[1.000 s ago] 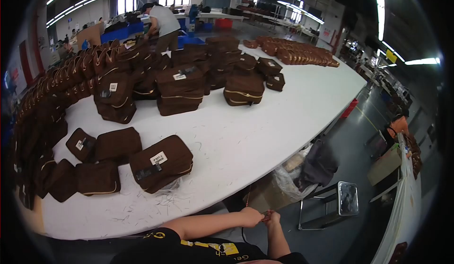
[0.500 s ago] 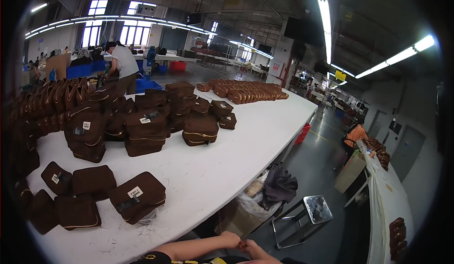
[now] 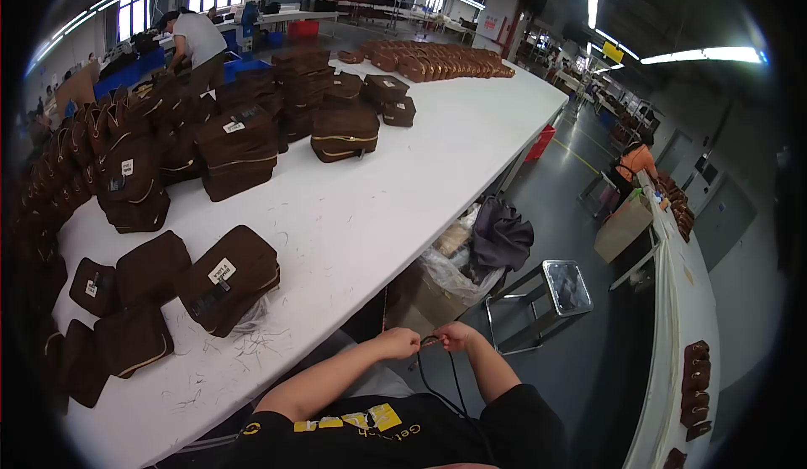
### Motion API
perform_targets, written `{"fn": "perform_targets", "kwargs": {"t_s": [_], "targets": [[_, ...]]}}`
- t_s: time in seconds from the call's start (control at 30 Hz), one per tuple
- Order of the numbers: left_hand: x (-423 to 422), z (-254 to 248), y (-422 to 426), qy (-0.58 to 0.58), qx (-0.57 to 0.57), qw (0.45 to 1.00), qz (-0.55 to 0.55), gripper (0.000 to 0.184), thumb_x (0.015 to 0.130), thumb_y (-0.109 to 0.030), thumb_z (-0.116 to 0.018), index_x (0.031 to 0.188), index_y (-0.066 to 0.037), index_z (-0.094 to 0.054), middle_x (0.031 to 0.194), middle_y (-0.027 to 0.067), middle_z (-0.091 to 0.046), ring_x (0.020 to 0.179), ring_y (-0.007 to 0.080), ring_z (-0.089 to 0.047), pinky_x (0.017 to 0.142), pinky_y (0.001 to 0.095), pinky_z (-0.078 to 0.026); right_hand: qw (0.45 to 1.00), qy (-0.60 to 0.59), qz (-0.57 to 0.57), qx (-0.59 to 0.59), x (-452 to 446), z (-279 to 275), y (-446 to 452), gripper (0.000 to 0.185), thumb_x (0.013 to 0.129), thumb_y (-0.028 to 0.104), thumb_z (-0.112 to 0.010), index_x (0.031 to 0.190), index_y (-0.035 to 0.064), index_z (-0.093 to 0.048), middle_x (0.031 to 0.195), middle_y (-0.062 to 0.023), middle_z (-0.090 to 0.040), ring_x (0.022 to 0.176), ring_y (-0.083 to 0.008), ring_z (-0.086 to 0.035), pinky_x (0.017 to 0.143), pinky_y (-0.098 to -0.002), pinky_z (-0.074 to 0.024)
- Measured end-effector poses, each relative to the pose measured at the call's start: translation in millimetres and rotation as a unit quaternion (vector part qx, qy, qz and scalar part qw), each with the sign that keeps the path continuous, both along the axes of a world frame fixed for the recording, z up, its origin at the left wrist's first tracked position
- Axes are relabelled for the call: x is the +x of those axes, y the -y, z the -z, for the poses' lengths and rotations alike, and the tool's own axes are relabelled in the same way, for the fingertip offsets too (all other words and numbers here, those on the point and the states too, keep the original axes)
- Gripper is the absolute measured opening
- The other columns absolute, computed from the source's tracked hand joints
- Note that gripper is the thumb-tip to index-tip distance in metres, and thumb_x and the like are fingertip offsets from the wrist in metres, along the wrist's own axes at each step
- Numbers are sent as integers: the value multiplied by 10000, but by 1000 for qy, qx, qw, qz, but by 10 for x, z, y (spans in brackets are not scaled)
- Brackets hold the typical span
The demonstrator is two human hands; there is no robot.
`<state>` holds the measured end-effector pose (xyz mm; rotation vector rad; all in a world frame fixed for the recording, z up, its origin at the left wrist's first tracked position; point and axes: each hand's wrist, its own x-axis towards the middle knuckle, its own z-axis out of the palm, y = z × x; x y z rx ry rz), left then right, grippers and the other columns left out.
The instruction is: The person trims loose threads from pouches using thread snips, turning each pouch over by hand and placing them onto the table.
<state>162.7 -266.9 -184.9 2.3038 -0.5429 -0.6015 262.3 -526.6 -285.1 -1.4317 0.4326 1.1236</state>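
Observation:
In the head view, a thin dark cord point(image 3: 429, 340) runs between my two hands, just off the front edge of the table. My left hand point(image 3: 400, 344) is closed, pinching one part of it. My right hand point(image 3: 455, 335) pinches it a short way to the right. Loose strands of the cord hang below both hands, in front of my dark shirt. To the left, on the white table point(image 3: 336, 234), a dark brown zippered pouch point(image 3: 231, 280) with a white label lies apart from my hands.
More brown pouches point(image 3: 345, 133) are stacked farther back, beyond several loose ones. A bin with a plastic liner point(image 3: 450, 276) and a metal stool point(image 3: 567, 288) stand beside the table. A person in a light top point(image 3: 202, 40) bends over at the back left; another in orange point(image 3: 636, 162) works at right.
The view has tipped downward. My hands have risen into fuller view and moved slightly apart, and the cord with its hanging strands now shows between them.

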Motion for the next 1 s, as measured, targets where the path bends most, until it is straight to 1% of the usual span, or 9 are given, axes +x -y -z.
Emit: {"fn": "perform_targets", "kwargs": {"t_s": [0.07, 0.2, 0.27, 0.37, 0.57, 0.67, 0.73, 0.83, 1.0], "targets": [[12, -113, 7, 1, -13, 1000, -28, 236, 887, -277, -579, 981, -101, -704, 954, 130, -711, 933, 308, -680, 805, 437, -521, 999, 4, 11, -32, 31, -109, -42, 109, 924, 93, -652, 819, 65, -666, 565, 28, -547, 491, -104, -512, 532, -312, -448], [44, -123, 167, 28, -107, 993, -40, 260, 880, -274, -535, 930, -82, -704, 974, 156, -707, 941, 355, -675, 825, 489, -523, 938, 15, 322, 127, -33, -131, -357, 109, 929, 88, -635, 826, 57, -620, 600, 18, -545, 494, -95, -490, 512, -262, -424], [-11, -171, 231, 37, -70, 997, -23, 271, 886, -280, -523, 940, -83, -702, 987, 165, -705, 948, 364, -675, 832, 497, -523, 880, 15, 425, 209, -203, -245, -602, 76, 935, 89, -622, 881, 36, -616, 610, 19, -521, 493, -89, -469, 501, -232, -412], [-108, -395, 218, 37, -6, 999, -20, 279, 915, -299, -516, 973, -94, -696, 1006, 171, -707, 963, 363, -678, 832, 499, -527, 885, -41, 292, 359, -332, -40, -639, 102, 962, 101, -578, 925, 7, -595, 614, 24, -468, 499, -82, -446, 496, -202, -406], [-243, -362, 69, 9, 10, 1000, 20, 292, 936, -336, -543, 981, -96, -704, 1008, 158, -698, 977, 351, -674, 824, 487, -524, 791, -72, 563, 227, -158, 326, -336, 204, 1011, 134, -425, 976, 5, -579, 542, 53, -379, 400, -72, -348, 422, -224, -373], [-265, -260, -81, 57, -18, 994, 96, 271, 927, -317, -565, 963, -89, -707, 1005, 169, -664, 998, 348, -650, 846, 474, -511, 775, -32, 606, 173, -70, 457, -16, 206, 993, 108, -371, 973, 15, -553, 518, 62, -373, 394, -61, -331, 427, -222, -380], [-269, -315, -146, 63, -28, 992, 105, 249, 919, -297, -581, 968, -91, -712, 1000, 173, -643, 1012, 348, -633, 862, 465, -500, 760, -35, 621, 187, 42, 628, 332, 236, 1011, 143, -377, 1106, 19, -554, 587, 45, -392, 433, -73, -350, 426, -233, -387], [-298, -418, -183, 95, -42, 988, 111, 221, 913, -280, -597, 961, -106, -724, 1014, 155, -629, 1031, 337, -609, 880, 457, -482, 751, -12, 635, 179, 53, 487, 715, 201, 1016, 170, -398, 892, 57, -509, 608, 28, -396, 419, -97, -348, 419, -243, -414], [-459, -660, -242, 152, 20, 978, 141, 186, 916, -272, -613, 956, -138, -736, 1018, 76, -597, 1061, 265, -544, 935, 407, -416, 728, 73, 660, 171, 118, 225, 1627, 335, 1008, 183, -381, 679, 173, -322, 522, 36, -283, 397, -107, -284, 372, -241, -311]]}}
